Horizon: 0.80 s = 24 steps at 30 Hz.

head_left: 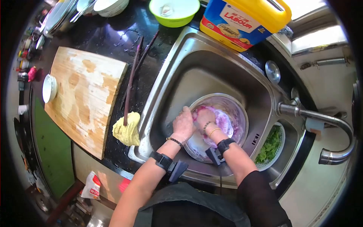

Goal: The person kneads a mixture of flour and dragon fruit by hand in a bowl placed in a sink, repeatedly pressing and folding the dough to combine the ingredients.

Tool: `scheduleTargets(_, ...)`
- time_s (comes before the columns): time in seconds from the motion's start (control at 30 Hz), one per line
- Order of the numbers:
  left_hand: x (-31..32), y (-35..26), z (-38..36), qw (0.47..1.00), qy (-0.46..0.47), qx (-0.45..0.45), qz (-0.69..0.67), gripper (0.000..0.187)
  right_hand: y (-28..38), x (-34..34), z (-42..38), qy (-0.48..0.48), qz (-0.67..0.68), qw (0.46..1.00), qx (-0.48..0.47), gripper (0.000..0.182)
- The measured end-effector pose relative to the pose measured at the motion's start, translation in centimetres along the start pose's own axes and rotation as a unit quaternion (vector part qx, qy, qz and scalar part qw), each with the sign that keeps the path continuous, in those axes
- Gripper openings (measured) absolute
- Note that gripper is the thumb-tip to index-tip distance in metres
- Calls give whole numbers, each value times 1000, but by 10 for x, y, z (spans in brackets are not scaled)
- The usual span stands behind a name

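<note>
A round metal bowl [243, 108] sits in the large sink basin, its inner wall smeared with purple and pink. Inside it lies a soft purple-and-white mass [225, 123] whose exact kind I cannot make out. My right hand [206, 116] is down in the bowl, its fingers curled into the mass and partly hidden by it. My left hand [183, 125] is at the bowl's left rim, fingers closed around the edge. Both wrists carry beads or bands and black strapped devices.
Right of the basin, a white strainer [281, 146] holds green leaves under the faucet [321, 118]. A yellow-and-blue jug [242, 22] and a green bowl [174, 22] stand behind. On the left are a cutting board [81, 94], a yellow cloth [127, 130] and dark sticks [132, 81].
</note>
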State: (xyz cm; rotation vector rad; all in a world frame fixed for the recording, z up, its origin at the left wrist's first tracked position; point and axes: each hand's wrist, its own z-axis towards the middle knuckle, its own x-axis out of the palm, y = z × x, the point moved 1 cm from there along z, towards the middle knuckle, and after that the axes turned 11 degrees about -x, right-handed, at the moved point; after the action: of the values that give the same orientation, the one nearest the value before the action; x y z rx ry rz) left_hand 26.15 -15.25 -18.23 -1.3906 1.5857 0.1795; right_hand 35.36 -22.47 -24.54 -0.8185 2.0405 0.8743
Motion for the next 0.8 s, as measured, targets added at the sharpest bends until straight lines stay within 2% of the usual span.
scheduleTargets(0.07, 3, 1, 0, 1000, 6, 5, 4, 28, 12, 18, -4, 54, 1, 997, -50, 25)
scheduleTargets(0.2, 8, 4, 2, 999, -28, 25, 7, 22, 32, 8, -42, 117, 24, 990, -75, 24)
scheduleTargets(0.27, 1, 0, 1, 1000, -18, 24, 9, 22, 32, 8, -56, 204, -50, 964, -162, 23)
scheduleTargets(0.3, 0, 0, 1, 999, -19, 26, 10, 22, 31, 6, -62, 202, -50, 965, -161, 23)
scheduleTargets(0.37, 1, 1, 2, 999, -17, 28, 17, 22, 28, 0, -77, 269, -118, 915, -277, 20)
scheduleTargets(0.53, 0, 0, 0, 1000, -3, 10, 15, 23, 8, -38, -121, 216, -62, 937, -267, 18)
scheduleTargets(0.6, -2, -1, 1, 1000, -1, 3, 14, 23, -5, -55, -132, 163, -39, 966, -199, 21)
scheduleTargets(0.63, -2, -1, 0, 1000, 2, -1, 17, 24, -13, -56, -137, 164, -40, 966, -199, 21)
scheduleTargets(0.7, -3, -1, 0, 1000, 4, -6, 20, 24, -31, -56, -143, 110, -76, 981, -142, 22)
scheduleTargets(0.8, -1, -1, 0, 1000, 0, -14, 21, 26, -55, -47, -146, 149, -93, 972, -154, 22)
